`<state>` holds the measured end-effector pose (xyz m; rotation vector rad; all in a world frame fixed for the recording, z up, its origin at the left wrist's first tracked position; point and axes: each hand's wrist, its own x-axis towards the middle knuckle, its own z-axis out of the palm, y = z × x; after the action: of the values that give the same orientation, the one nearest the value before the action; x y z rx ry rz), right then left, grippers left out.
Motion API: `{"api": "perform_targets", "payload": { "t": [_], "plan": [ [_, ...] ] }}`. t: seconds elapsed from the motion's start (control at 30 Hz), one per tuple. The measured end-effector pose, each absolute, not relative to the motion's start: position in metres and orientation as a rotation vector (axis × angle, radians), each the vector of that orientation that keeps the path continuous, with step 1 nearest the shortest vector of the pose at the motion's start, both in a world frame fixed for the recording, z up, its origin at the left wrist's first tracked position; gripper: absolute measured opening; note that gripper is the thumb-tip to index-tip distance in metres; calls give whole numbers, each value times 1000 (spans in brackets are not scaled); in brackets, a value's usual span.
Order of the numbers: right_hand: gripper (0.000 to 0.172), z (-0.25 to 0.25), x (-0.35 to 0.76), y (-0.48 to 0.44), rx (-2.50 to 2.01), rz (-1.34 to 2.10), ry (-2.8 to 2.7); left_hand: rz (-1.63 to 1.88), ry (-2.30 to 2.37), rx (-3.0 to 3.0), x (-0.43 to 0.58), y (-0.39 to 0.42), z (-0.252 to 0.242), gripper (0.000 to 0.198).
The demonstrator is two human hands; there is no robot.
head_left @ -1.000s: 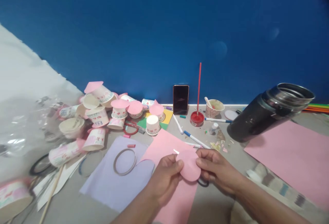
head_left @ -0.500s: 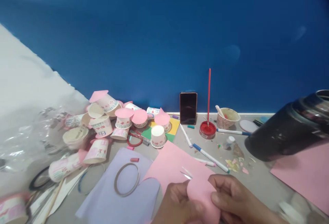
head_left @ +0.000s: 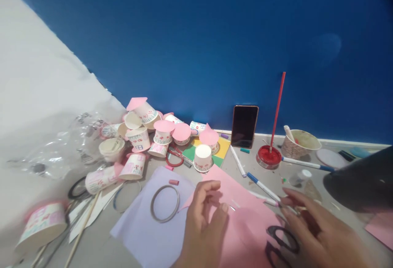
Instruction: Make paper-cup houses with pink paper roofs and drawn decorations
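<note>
My left hand hovers above the pink paper sheet, its fingers curled and the thumb apart, with nothing held. To the right, my right hand has its fingers apart and is free of any object. Black-handled scissors lie between the hands, close to my right hand. A rounded pink paper piece rests on the sheet and blends in with it; part of the scissors is hidden there. The lilac paper is left of my left hand, with a grey ring on it.
Decorated paper cups, several with pink paper tops, crowd the left back beside a plastic bag. A phone leans on the blue wall. Markers, a red round container holding a red stick, and a dark bottle stand or lie rightward.
Both hands have let go of the rounded pink paper and moved apart, the right one rightward. The scissors' black handles now show. The view has shifted left.
</note>
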<state>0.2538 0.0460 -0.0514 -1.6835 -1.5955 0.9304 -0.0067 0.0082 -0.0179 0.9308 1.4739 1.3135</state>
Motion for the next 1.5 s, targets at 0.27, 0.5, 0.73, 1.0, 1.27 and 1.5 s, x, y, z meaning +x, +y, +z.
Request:
{"api": "perform_targets", "payload": {
  "t": [0.27, 0.5, 0.73, 1.0, 1.27, 1.5],
  "plan": [
    [26, -44, 253, 49, -1440, 379, -1952, 1124, 1764, 1205, -56, 44, 19, 59],
    [20, -40, 251, 54, -1262, 338, -2005, 1167, 1907, 1658, -77, 115, 6, 58],
    [25, -34, 247, 53, -1301, 531, -1954, 1379, 1743, 1467, -93, 99, 33, 43],
    [38, -21, 241, 43, -1428, 1269, -1541, 1070, 884, 1044, -54, 76, 66, 48],
    [48, -1, 233, 42, -807, 2079, -927, 920, 875, 1656, -6, 92, 79, 44],
    [40, -8, 234, 45, -643, 2103, -636, 1075, 948, 1104, 7, 72, 61, 56]
  ]
}}
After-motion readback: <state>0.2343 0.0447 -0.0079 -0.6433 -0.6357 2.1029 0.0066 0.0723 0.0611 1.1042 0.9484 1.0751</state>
